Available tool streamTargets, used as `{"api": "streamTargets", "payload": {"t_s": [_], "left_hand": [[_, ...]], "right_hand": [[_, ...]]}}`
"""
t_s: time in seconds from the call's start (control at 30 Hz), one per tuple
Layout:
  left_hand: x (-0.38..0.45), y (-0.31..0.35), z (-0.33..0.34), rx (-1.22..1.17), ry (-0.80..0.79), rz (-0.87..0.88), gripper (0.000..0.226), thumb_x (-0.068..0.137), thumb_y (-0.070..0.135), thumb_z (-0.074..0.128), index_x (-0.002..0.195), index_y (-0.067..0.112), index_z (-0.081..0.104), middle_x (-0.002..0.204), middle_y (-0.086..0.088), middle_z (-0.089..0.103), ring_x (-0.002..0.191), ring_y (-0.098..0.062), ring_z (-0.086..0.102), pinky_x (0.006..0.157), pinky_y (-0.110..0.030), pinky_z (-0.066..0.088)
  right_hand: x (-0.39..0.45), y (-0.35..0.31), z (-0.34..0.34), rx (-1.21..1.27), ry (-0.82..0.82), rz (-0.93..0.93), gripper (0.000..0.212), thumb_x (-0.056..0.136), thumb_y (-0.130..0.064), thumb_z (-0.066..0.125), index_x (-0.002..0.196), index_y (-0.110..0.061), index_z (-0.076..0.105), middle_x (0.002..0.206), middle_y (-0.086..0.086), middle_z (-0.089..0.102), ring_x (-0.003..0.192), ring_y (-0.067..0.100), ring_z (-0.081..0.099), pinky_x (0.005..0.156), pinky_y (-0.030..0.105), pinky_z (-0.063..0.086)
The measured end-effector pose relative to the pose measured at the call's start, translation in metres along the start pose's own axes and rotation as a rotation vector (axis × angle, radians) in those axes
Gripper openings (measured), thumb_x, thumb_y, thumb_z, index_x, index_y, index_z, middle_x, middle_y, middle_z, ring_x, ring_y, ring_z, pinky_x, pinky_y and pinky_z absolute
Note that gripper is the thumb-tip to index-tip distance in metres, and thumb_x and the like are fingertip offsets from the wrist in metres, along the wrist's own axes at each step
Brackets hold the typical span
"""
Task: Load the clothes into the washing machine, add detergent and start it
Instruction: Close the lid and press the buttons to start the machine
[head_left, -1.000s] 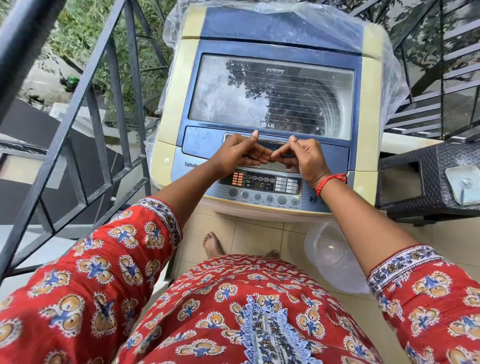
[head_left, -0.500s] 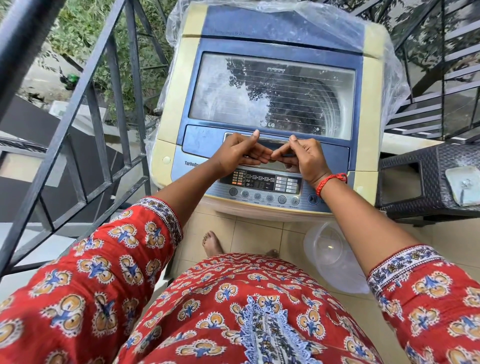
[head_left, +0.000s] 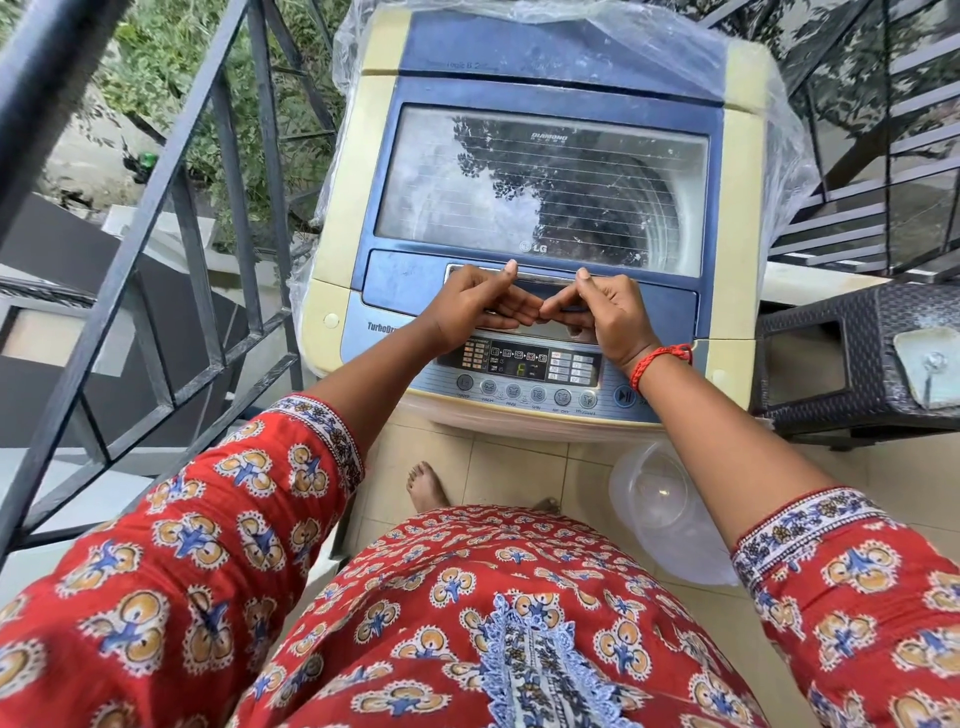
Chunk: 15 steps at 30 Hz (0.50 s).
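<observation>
A blue and cream top-load washing machine (head_left: 540, 62) stands in front of me with its glass lid (head_left: 540, 192) closed. My left hand (head_left: 467, 306) and my right hand (head_left: 608, 312) sit side by side at the lid handle (head_left: 545, 285). On both hands the fingers curl into the handle recess and the thumbs rest on its top edge. Just below them the control panel (head_left: 530, 364) shows a lit green digit, and a start button (head_left: 625, 396) sits at its right. Neither clothes nor detergent can be made out.
A clear plastic tub (head_left: 660, 499) lies on the tiled floor by the machine's front right corner. A dark wicker stool (head_left: 831, 364) with a metal plate (head_left: 930, 364) stands at the right. A metal railing (head_left: 208, 208) runs along the left. Clear plastic sheeting (head_left: 795, 130) hangs behind the machine.
Both hands stay at the lid handle and the lid stays closed. The panel's green digit went dark half a second ago and is lit again.
</observation>
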<state>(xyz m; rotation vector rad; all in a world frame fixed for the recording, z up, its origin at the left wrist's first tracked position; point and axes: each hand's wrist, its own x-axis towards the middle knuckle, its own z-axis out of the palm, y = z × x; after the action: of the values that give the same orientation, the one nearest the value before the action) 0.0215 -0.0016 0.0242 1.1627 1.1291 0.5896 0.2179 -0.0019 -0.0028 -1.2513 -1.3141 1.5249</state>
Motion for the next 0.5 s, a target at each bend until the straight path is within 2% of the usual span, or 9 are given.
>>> {"api": "streamTargets", "payload": {"t_s": [0.1,0.4,0.5], "left_hand": [[0.0005,-0.0004,-0.0002,0.001,-0.004,0.003,0.056,0.105,0.034,0.029,0.102,-0.005,0.070,0.097,-0.019,0.073,0.094,-0.029,0.071,0.084,-0.034,0.058],[0.0004,-0.0011,-0.0002,-0.007,-0.001,0.004,0.056,0.105,0.033,0.029,0.102,-0.005,0.070,0.098,-0.020,0.072,0.094,-0.029,0.071,0.083,-0.033,0.058],[0.0006,-0.0013,-0.0002,-0.005,-0.001,0.005,0.056,0.105,0.033,0.029,0.102,-0.006,0.069,0.098,-0.020,0.072,0.095,-0.031,0.070,0.084,-0.034,0.057]], "right_hand": [[-0.0015,-0.0018,-0.0002,0.005,-0.002,-0.001,0.047,0.100,-0.025,0.038,0.077,-0.004,0.074,0.078,0.022,0.071,0.076,0.025,0.073,0.058,0.020,0.050],[-0.0005,0.0010,-0.0014,-0.035,0.003,0.000,0.048,0.100,-0.030,0.039,0.074,-0.013,0.076,0.079,0.020,0.073,0.079,0.030,0.073,0.061,0.036,0.046],[-0.0008,0.0009,-0.0012,-0.037,0.003,-0.010,0.048,0.101,-0.028,0.038,0.076,-0.010,0.075,0.079,0.021,0.073,0.078,0.029,0.073,0.059,0.032,0.048]]}}
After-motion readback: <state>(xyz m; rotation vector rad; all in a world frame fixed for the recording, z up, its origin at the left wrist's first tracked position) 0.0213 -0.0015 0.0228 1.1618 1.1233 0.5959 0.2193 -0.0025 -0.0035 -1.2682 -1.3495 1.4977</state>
